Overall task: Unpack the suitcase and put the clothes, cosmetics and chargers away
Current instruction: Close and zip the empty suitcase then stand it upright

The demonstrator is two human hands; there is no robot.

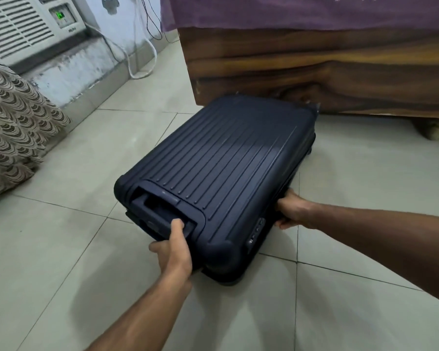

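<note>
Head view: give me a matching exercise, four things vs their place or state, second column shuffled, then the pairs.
Things:
1. suitcase
2. left hand
3. right hand
4. air conditioner

Place or state:
A. holds the suitcase's side edge
B. in the wall, display lit green
C. closed, lying flat on the tiled floor
D. thumb on the pull handle's end

Pairs: 1-C, 2-D, 3-A, 4-B
</note>
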